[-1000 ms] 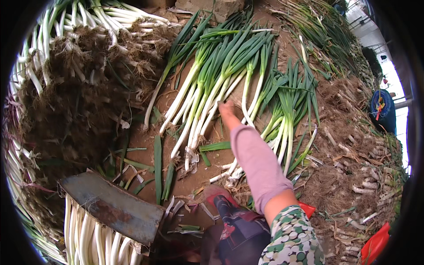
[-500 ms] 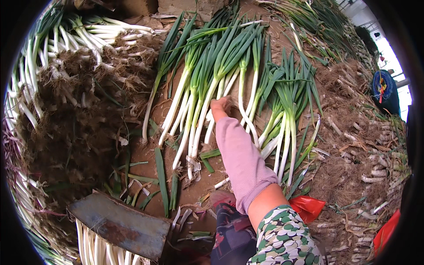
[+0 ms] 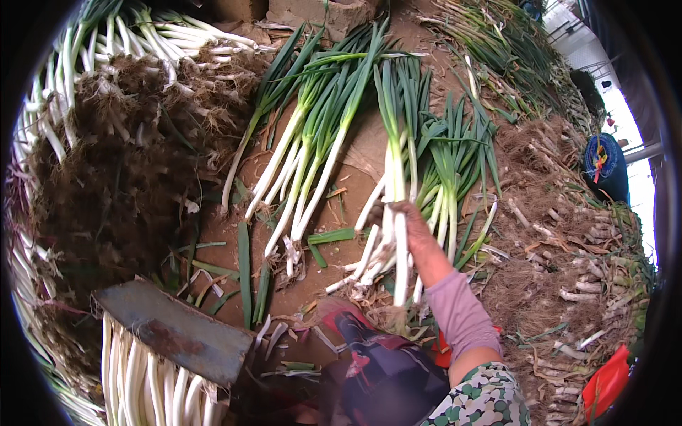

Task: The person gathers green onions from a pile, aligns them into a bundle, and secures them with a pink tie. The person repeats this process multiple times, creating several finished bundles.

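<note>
My right hand (image 3: 412,216) is closed around the white stalks of a small bunch of green onions (image 3: 400,259). The bunch stands nearly upright in the view, green leaves at the far end and rootlets at the near end. To its left lie more green onions (image 3: 320,163), side by side on the brown ground. Another cluster of green onions (image 3: 447,184) rests just right of my hand. A few more stalks (image 3: 362,266) lie partly under the held bunch, and how they sit there is hard to make out. My left hand is out of view.
A large pile of green onions (image 3: 153,53) with earthy roots stands at left. Near me, a rusty metal plate (image 3: 177,330) sits over a packed row of white stalks (image 3: 142,383). Rooty stalks (image 3: 582,284) are heaped at right, beside a red plastic piece (image 3: 606,383).
My right hand has closed on a bunch of green onions and drawn it nearer and to the right. A gap of ground now shows where those stalks lay. The view has shifted slightly.
</note>
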A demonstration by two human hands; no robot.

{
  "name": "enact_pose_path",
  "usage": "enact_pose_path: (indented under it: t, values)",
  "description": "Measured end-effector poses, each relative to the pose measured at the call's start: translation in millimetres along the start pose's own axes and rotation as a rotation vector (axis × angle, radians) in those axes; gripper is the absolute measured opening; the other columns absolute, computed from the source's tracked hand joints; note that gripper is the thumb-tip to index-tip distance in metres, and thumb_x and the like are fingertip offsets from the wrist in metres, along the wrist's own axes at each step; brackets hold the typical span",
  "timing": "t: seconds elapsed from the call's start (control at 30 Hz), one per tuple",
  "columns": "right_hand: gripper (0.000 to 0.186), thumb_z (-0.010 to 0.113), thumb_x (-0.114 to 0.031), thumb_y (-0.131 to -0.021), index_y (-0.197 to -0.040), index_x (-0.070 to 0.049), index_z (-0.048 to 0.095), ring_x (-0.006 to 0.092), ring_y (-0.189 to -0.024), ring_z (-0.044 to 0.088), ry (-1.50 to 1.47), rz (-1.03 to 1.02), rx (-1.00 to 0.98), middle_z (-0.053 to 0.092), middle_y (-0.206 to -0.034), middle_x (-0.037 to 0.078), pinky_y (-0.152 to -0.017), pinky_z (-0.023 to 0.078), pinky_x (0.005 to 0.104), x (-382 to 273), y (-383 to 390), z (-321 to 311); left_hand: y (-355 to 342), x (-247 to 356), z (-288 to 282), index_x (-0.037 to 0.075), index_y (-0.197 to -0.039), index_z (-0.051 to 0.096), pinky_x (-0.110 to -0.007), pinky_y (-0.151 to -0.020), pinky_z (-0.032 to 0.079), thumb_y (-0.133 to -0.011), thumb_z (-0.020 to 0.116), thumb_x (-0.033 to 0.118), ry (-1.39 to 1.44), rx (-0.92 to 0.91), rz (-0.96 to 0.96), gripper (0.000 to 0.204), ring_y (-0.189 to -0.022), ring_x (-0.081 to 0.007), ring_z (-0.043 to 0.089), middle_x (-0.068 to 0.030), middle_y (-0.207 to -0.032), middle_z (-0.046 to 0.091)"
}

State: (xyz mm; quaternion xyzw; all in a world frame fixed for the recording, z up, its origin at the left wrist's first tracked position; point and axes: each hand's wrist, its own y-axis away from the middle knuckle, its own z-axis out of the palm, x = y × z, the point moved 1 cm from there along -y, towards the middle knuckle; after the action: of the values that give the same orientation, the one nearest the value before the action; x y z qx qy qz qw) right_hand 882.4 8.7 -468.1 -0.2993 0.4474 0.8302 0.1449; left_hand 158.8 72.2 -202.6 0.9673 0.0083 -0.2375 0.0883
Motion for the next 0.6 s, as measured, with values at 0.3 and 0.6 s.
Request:
enact_pose_path:
  t: [0.3,0.6]
  values:
    - [0.022,0.055,-0.012,-0.087,-0.099,0.006,0.058,0.0297,-0.074,0.066,-0.168,0.156,-0.123,0.065,-0.081,0.016,-0.067,0.057,0.0419,35,16,2,10,24,-27,0.003,-0.136,0.051,-0.048,-0.1,0.039,-0.098,0.044,0.045,0.024,0.156,0.018,0.056,-0.118,-0.041,0.051,-0.0235,-0.129,0.056]
    - [0.021,0.059,-0.013,-0.088,-0.095,0.007,0.057,0.0296,-0.067,0.064,-0.149,0.047,-0.12,0.062,-0.078,0.016,-0.062,0.055,0.041,74,25,25,34,83,-97,-0.002,-0.132,0.052,-0.038,-0.11,0.032,-0.094,0.047,0.0,0.673,0.502,0.296,0.039,-0.129,-0.0306,0.046,-0.0179,-0.137,0.052]
